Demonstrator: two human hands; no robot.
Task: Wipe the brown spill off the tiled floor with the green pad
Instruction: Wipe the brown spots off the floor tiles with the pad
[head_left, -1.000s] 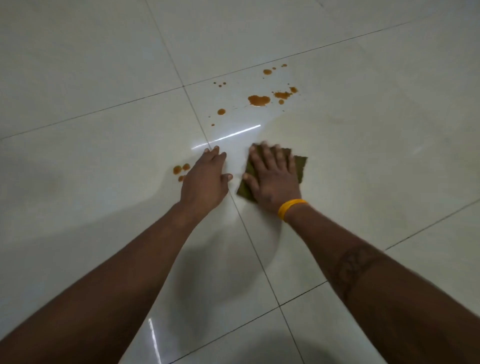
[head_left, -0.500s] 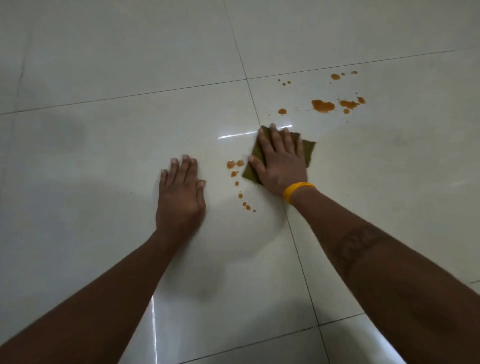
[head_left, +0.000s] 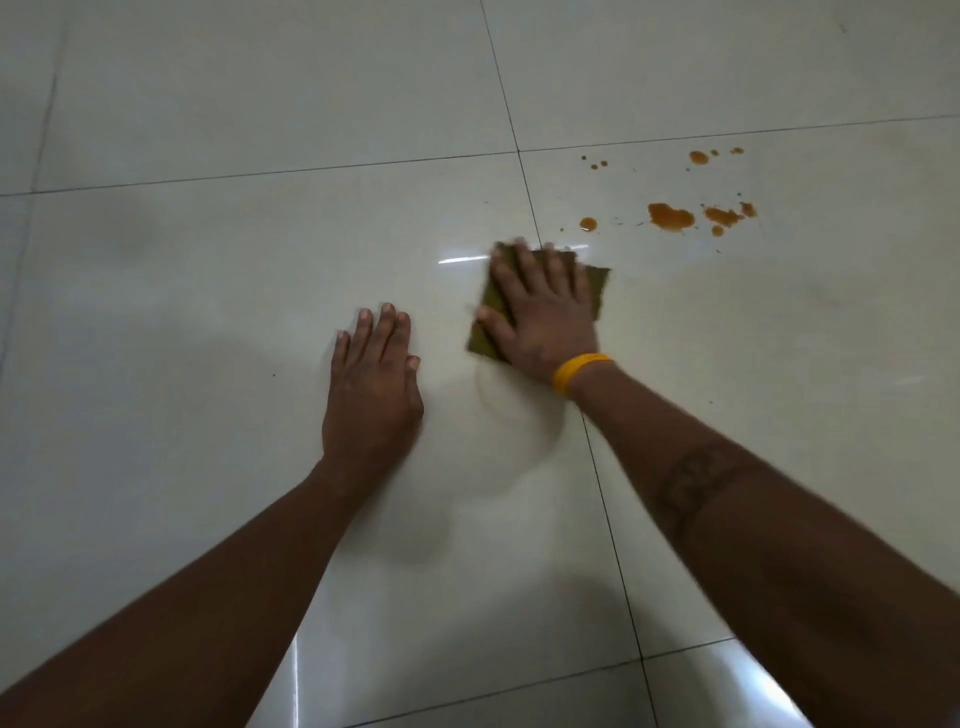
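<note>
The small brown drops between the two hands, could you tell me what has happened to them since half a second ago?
The right hand slid the flat green pad over them; they are gone. The left hand stays flat on the tiled floor; the far brown splashes remain.

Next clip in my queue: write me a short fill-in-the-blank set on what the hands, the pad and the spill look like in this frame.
1. The green pad lies flat under the ____ hand.
2. The left hand rests with straight fingers directly on the ____.
3. The wristband on the right wrist is ____ in colour.
4. The brown spill still on the tiled floor lies beyond the pad, toward the upper ____ of the picture.

Missing words: right; floor; yellow; right
</note>
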